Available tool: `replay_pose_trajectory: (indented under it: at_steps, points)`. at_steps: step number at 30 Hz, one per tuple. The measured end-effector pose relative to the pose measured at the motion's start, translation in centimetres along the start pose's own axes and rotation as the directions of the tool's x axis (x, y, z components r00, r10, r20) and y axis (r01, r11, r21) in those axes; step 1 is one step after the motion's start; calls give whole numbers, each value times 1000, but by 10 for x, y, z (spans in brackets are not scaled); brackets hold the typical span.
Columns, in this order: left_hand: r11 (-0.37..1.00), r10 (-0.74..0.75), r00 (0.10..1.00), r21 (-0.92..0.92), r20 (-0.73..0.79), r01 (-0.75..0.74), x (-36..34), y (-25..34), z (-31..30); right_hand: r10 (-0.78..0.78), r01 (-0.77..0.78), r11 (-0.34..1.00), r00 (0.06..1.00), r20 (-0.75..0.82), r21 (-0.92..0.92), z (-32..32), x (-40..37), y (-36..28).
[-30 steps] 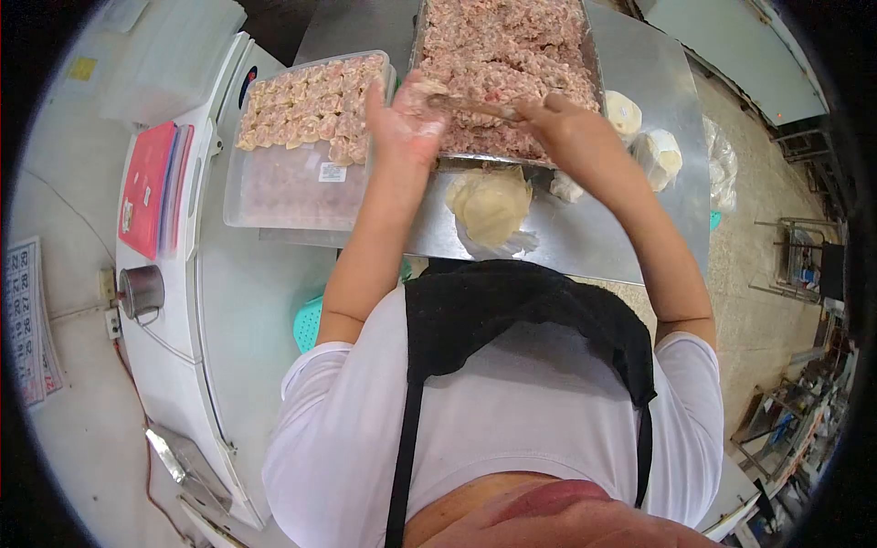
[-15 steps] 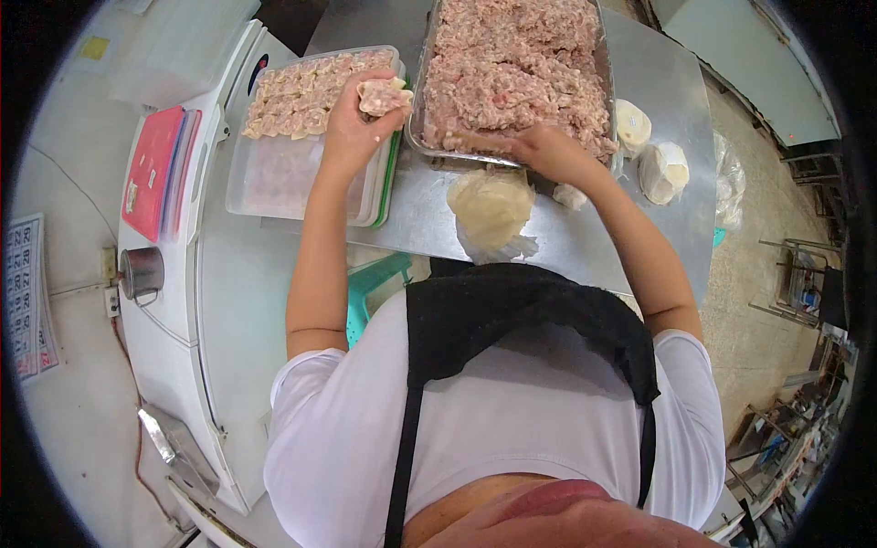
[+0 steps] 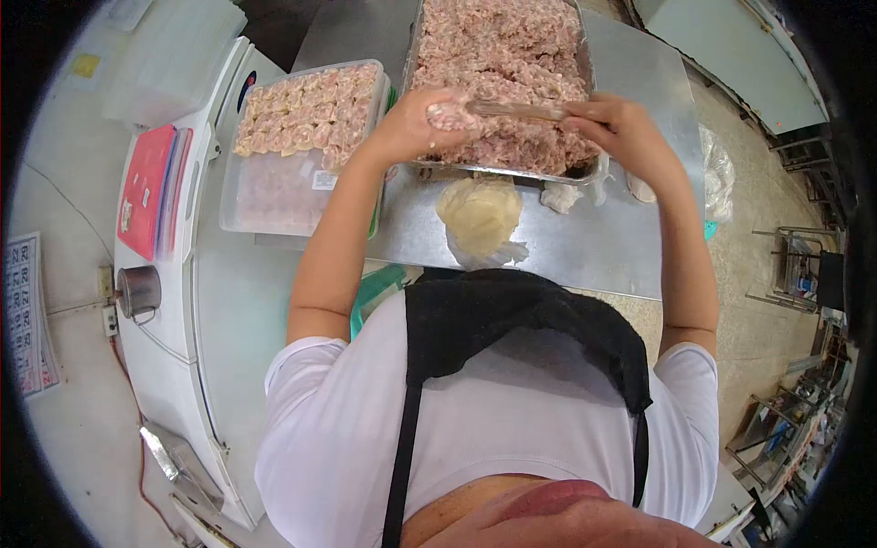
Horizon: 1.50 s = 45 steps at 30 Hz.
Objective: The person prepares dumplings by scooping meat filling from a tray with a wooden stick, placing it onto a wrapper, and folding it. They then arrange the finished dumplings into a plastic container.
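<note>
My left hand (image 3: 411, 128) is cupped around a meat-filled dumpling (image 3: 448, 116) above the near left part of the metal tray. In my right hand (image 3: 623, 132) is the end of a flat, narrow spatula (image 3: 516, 110), its tip touching the filling in the dumpling. Ground meat mixture (image 3: 502, 46) fills the deep metal tray (image 3: 493, 171) below both hands. In front of the tray lies a stack of round dumpling wrappers (image 3: 479, 217) on plastic. Left of my left forearm, rows of filled dumplings (image 3: 301, 110) sit on a lidded plastic container (image 3: 269, 192).
The steel table (image 3: 594, 247) carries crumpled white plastic (image 3: 560, 196) by the tray. To the left stand a white freezer (image 3: 155, 338), red plastic lids (image 3: 146, 192) and a metal cup (image 3: 139, 290). A green stool (image 3: 375, 290) is under the table edge.
The spatula has risen from the meat in the tray to the dumpling. My left hand has moved right and down with the dumpling, toward the tray. The view has shifted slightly.
</note>
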State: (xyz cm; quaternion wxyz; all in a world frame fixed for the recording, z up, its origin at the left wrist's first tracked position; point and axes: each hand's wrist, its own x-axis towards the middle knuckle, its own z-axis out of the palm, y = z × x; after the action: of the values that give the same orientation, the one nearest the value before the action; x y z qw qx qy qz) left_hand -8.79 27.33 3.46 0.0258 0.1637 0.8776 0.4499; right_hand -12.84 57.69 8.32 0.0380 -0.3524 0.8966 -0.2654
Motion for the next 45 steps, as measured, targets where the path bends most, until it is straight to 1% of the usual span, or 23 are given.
replay_pose_trajectory:
  at_steps: [1,3,4,7,9,11,12,15,17,19,20,23,25,27,29,31,33,34,35,37,39,41,45]
  points:
    - [1000,3,1000,4,-3,-3,2,5,0,-4,4,1000,1000,-4,-1,-2,0,2]
    - [965,102,994,-245,25,-92,1,15,2,-34,35,982,999,-7,184,-2,-6,4]
    - [966,99,995,-243,23,-90,3,15,4,-166,167,970,986,-18,179,9,-6,-5]
    - [967,237,968,-113,79,-227,8,14,13,-203,197,944,979,-4,266,38,-6,5]
    - [992,-77,991,-88,108,87,7,19,21,-188,180,954,982,12,239,28,-3,13]
    - [973,-144,989,-186,-24,137,10,9,35,-143,114,976,978,-152,-184,21,-8,8]
    - [942,-218,965,-290,-145,169,11,2,42,-188,140,970,952,-244,-199,24,-15,-3]
    - [921,-351,931,-215,-101,324,8,-4,55,-201,178,975,961,-189,-132,59,-21,14]
    - [938,-322,946,-149,-32,314,4,17,55,-149,144,989,980,-136,-41,62,-23,53]
    - [970,-213,972,-139,-97,199,-6,6,58,169,-144,956,982,81,-256,44,-27,74]
    - [971,-208,974,-136,-92,195,-8,9,57,174,-149,955,982,75,-255,34,-34,80]
    - [931,-189,975,-337,-118,140,-18,56,50,126,-126,984,992,-5,-129,4,-55,69]
    - [988,154,954,25,-257,-153,-19,68,52,126,-120,911,992,12,393,-5,-61,46]
    - [989,138,978,-24,-156,-144,-20,78,51,9,-7,886,1000,-1,464,7,-60,22]
    - [988,132,990,-76,-44,-135,-24,78,49,-248,220,900,968,27,377,26,-55,9]
    - [985,173,981,-7,-92,-174,-26,66,47,-254,242,935,967,13,259,10,-51,-3]
    - [990,79,987,-108,-137,-94,-31,55,42,-225,188,956,963,-149,-226,-4,-53,-28]
    - [977,-30,985,-214,-167,-7,-36,50,38,-312,262,945,902,-299,-197,7,-55,-39]
    - [977,-29,985,-214,-167,-8,-39,45,33,-313,262,945,901,-300,-198,14,-53,-43]
    - [987,133,979,-71,-153,-145,-45,48,21,-300,246,940,925,-231,-236,26,-49,-53]
    - [999,47,987,-1,-155,-47,-60,53,7,-254,207,949,948,-190,-237,16,-43,-67]
    - [957,-184,974,-248,-135,147,-78,53,-6,-143,136,990,962,-232,-47,11,-41,-88]
    - [965,-98,973,-258,-208,42,-105,18,-33,-216,206,976,960,-178,-69,64,-25,-116]
